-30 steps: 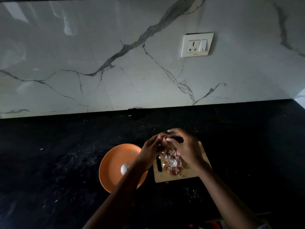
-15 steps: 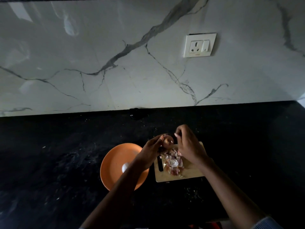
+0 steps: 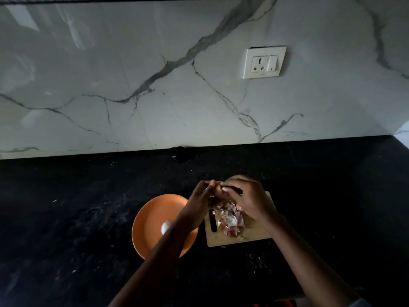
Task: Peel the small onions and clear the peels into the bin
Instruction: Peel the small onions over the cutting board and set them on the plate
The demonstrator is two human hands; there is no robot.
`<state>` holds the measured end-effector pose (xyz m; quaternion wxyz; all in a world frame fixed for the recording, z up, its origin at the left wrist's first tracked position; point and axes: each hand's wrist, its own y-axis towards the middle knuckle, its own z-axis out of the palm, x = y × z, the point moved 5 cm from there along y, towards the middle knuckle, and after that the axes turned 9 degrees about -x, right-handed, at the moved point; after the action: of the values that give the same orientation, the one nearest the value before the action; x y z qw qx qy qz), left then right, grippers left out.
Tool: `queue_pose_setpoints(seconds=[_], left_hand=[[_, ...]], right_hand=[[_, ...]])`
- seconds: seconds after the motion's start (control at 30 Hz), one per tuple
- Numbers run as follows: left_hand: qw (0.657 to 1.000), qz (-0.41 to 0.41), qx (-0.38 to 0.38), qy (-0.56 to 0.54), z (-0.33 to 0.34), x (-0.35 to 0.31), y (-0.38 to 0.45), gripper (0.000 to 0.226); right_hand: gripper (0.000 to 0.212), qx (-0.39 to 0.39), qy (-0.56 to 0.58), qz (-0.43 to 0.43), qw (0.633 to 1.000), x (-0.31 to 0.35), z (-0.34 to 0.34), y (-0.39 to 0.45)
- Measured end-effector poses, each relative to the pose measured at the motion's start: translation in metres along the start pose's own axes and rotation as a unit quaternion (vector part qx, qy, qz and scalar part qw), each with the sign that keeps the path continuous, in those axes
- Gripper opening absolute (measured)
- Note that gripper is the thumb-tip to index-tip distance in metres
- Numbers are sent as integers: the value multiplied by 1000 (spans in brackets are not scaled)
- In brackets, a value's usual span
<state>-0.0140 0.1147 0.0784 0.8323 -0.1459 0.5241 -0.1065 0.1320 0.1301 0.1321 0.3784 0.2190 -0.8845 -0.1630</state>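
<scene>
Fingers (image 3: 212, 185) of the left hand (image 3: 200, 203) curl round a small reddish-brown onion (image 3: 218, 191), holding it up just above the far edge of the pale wooden cutting board (image 3: 254, 232). Right hand (image 3: 249, 197) comes in from the other side, fingertips pinched on the onion, with a thin dark tool (image 3: 236, 191), perhaps a knife, poking out from its grip. Below them, a heap of pink and white onion peels (image 3: 230, 222) sits on the board. Just left, a round orange plate (image 3: 152, 218) carries one peeled white onion (image 3: 166, 227) on the black stone countertop (image 3: 66, 207).
</scene>
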Motion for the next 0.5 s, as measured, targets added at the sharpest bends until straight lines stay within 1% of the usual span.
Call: queue_pose_setpoints(seconds=[0.13,0.33,0.4,0.5], left_hand=[[1000,17,-4,14,0,-1,0,21],[998,37,-15,38,-3,1,0,23],[998,40,-14,46,-4,2,0,23],[997,43,-21,52,-4,3,2,20]], right_hand=[[18,-5,-2,-7,1000,1,2,-1],[13,-17,6,16,1000,-1,5,-4],[11,-13,-1,23,1000,-1,7,-6],[10,-17,-23,8,1000,2,12,-9]])
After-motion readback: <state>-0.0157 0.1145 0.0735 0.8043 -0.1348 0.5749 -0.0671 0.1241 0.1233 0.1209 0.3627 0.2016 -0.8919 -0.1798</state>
